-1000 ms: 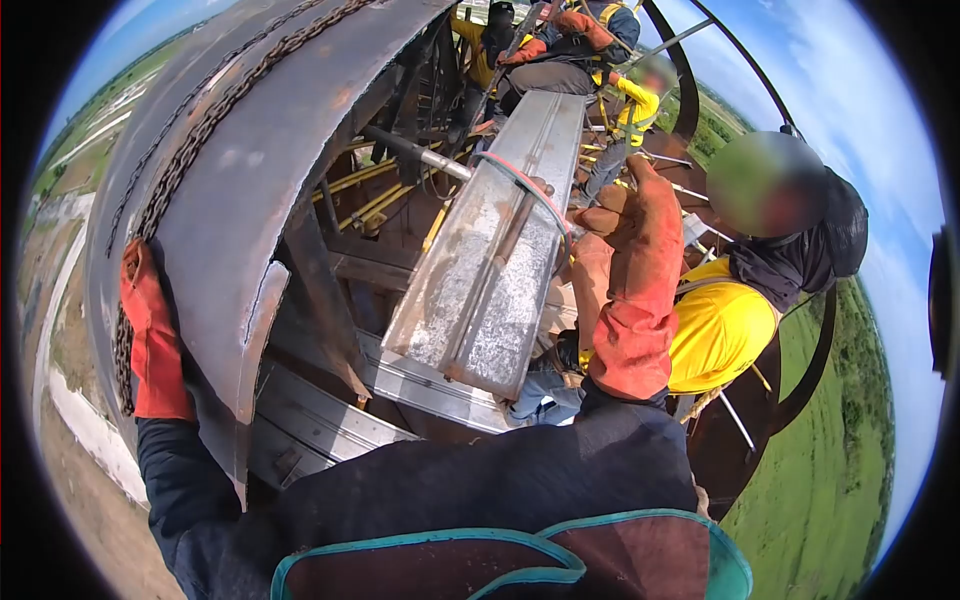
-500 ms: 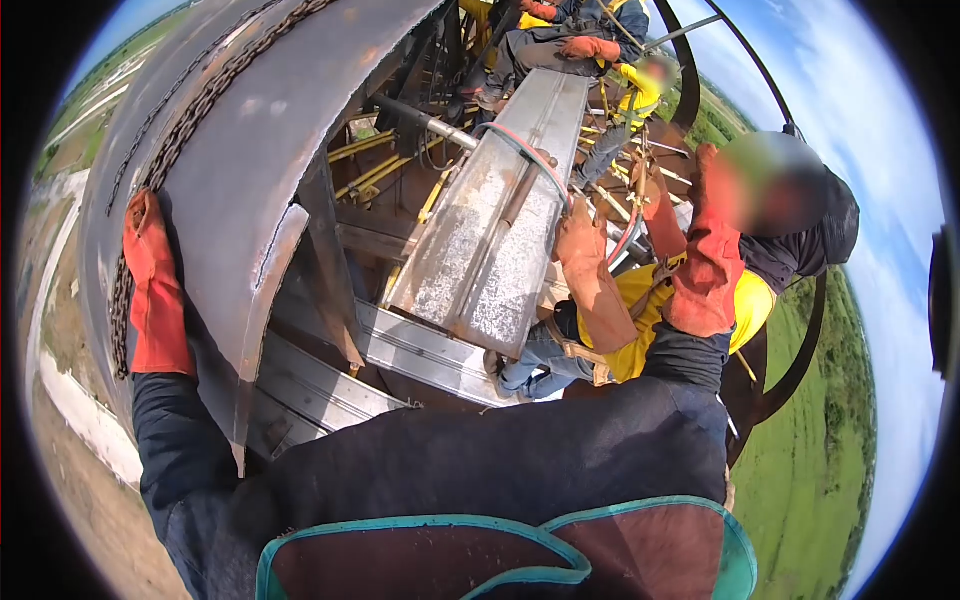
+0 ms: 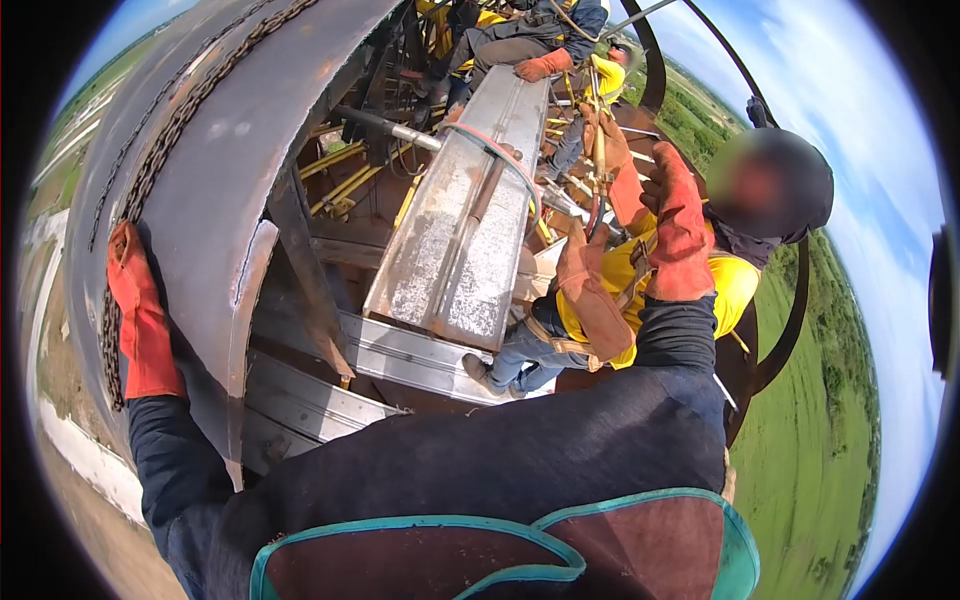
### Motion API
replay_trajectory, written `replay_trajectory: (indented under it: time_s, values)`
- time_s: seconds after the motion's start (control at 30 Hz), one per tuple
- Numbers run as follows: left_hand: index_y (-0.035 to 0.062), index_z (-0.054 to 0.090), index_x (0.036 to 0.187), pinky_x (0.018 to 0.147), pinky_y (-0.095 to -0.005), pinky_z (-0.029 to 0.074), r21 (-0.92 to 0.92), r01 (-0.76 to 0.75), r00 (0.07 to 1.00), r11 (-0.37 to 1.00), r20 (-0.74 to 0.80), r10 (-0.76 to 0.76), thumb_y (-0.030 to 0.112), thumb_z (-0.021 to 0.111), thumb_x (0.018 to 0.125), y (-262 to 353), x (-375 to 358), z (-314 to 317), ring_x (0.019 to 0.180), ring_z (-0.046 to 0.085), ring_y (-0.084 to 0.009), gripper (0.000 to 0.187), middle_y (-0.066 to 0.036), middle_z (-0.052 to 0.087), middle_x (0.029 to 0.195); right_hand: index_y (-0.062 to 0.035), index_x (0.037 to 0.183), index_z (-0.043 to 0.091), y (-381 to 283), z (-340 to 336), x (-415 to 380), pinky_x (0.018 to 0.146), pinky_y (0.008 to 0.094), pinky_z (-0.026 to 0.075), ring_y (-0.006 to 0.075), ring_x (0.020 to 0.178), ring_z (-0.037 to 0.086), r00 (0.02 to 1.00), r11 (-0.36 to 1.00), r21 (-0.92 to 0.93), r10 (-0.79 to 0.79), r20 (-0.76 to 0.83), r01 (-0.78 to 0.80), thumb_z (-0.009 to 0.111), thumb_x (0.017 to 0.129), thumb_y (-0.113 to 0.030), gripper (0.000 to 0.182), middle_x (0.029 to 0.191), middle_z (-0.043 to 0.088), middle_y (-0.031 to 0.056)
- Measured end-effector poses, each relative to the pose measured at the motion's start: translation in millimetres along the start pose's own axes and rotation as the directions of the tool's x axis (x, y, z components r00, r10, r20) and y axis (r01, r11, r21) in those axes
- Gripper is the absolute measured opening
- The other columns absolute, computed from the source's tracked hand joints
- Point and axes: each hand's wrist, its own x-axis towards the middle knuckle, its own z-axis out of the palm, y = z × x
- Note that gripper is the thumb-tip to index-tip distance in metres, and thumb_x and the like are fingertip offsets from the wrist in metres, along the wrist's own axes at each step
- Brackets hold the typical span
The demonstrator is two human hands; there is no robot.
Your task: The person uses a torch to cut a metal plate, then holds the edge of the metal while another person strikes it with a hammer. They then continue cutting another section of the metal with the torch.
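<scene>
My left hand (image 3: 135, 275), in a red-orange work glove, is closed on a rusty chain (image 3: 170, 125) that runs down a large curved steel plate (image 3: 235, 130). Its fingertips are partly hidden. My right hand (image 3: 682, 235), in a matching glove, is raised in front of a co-worker in a yellow shirt (image 3: 735, 285). Its fingers are apart and bent, with nothing visible in them. Just left of it, the co-worker's brown gloves (image 3: 590, 290) are near a brass-coloured torch (image 3: 599, 160) with hoses.
A metal plank (image 3: 450, 230) crosses the middle, with a hose (image 3: 495, 150) over it. More metal decking (image 3: 400, 350) lies below. Other workers are at the far end, one with an orange glove (image 3: 543, 66) on the plank. Open ground lies far below on both sides.
The view has shifted, so the plank and workers appear further left. My right hand's fingers have spread from a more upright, closed shape. My left hand stays on the chain.
</scene>
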Motion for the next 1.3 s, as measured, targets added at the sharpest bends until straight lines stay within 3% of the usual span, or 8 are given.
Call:
replay_trajectory:
  time_s: [0.13,0.23,0.57,0.63,0.77,0.87,1.17,1.3]
  values:
    - [0.0015,0.072,0.150,0.122,-0.0374,0.049,-0.054,0.044,0.999,0.998,0.007,-0.043,0.047,0.049,0.123,7.1,-5.4,-6.2,0.141,0.070,-0.0312,0.058,-0.016,0.077,0.148,-0.0231,0.088,0.052,21.7,0.1,21.3,0.061,0.0361,0.039,0.0136,0.063,0.043,0.971,0.988,0.089,0.103,0.216,-0.125,0.081,0.099,-0.056,0.046,0.073,0.038,-0.0068]
    - [0.0016,0.073,0.150,0.121,-0.0380,0.049,-0.159,0.108,0.994,0.981,0.012,-0.108,0.049,0.052,0.122,11.7,-6.8,-9.8,0.141,0.071,-0.0298,0.059,-0.015,0.077,0.148,-0.0241,0.083,0.046,29.2,11.8,39.8,0.060,0.0356,0.034,0.0133,0.063,0.038,0.898,0.941,0.052,0.303,0.319,-0.336,0.082,0.098,-0.056,0.051,0.073,0.033,-0.0075]
    - [0.0043,0.075,0.146,0.119,-0.0370,0.051,-0.087,0.041,0.999,0.995,0.025,-0.039,0.046,0.051,0.122,1.7,-5.0,-12.1,0.138,0.072,-0.0311,0.054,-0.014,0.078,0.146,-0.0246,0.114,0.055,9.2,67.6,19.9,0.064,0.0472,0.053,0.0208,0.074,0.059,0.779,0.958,-0.012,0.241,0.578,-0.288,0.081,0.100,-0.025,0.029,0.097,0.055,-0.0025]
    - [0.0049,0.075,0.145,0.117,-0.0367,0.052,-0.063,-0.009,1.000,0.998,-0.020,0.008,0.045,0.052,0.122,-5.0,-5.0,-8.0,0.137,0.073,-0.0313,0.052,-0.014,0.078,0.145,-0.0247,0.120,0.057,6.6,73.8,18.9,0.065,0.0495,0.057,0.0223,0.076,0.064,0.757,0.968,0.010,0.189,0.625,-0.250,0.080,0.101,-0.019,0.031,0.102,0.060,-0.0015]
    - [0.0055,0.076,0.143,0.114,-0.0377,0.054,-0.115,0.146,0.989,0.983,-0.017,-0.149,0.044,0.057,0.120,30.6,-11.0,-22.7,0.133,0.075,-0.0321,0.049,-0.016,0.079,0.142,-0.0249,0.132,0.061,2.0,85.1,4.1,0.067,0.0542,0.065,0.0253,0.080,0.072,0.698,0.982,0.083,0.060,0.714,-0.169,0.080,0.102,-0.007,0.040,0.112,0.069,0.0005]
    - [0.0065,0.077,0.141,0.111,-0.0391,0.056,-0.127,0.064,0.994,0.990,-0.076,-0.074,0.045,0.058,0.119,36.9,-16.0,-26.1,0.128,0.077,-0.0349,0.048,-0.016,0.081,0.137,-0.0250,0.142,0.063,-0.2,89.8,-14.1,0.069,0.0577,0.071,0.0275,0.083,0.078,0.660,0.984,0.080,0.045,0.750,-0.158,0.079,0.103,0.002,0.050,0.119,0.075,0.0020]
    - [0.0065,0.078,0.138,0.112,-0.0395,0.055,-0.148,0.156,0.986,0.977,-0.038,-0.163,0.045,0.060,0.118,51.3,-16.4,-31.6,0.129,0.076,-0.0345,0.046,-0.015,0.081,0.137,-0.0105,0.142,0.064,-0.3,91.7,-75.0,0.081,0.0473,0.071,0.0233,0.075,0.071,0.683,0.973,-0.115,0.223,0.695,-0.200,0.082,0.105,-0.020,0.042,0.091,0.065,0.0029]
    - [0.0065,0.078,0.137,0.112,-0.0397,0.055,-0.144,0.135,0.987,0.980,-0.065,-0.145,0.043,0.062,0.118,53.2,-17.3,-30.9,0.127,0.076,-0.0343,0.044,-0.016,0.081,0.135,-0.0077,0.140,0.067,-7.6,84.3,-128.9,0.085,0.0484,0.072,0.0221,0.077,0.072,0.732,0.970,-0.080,0.228,0.642,-0.232,0.082,0.104,-0.021,0.042,0.094,0.066,0.0033]
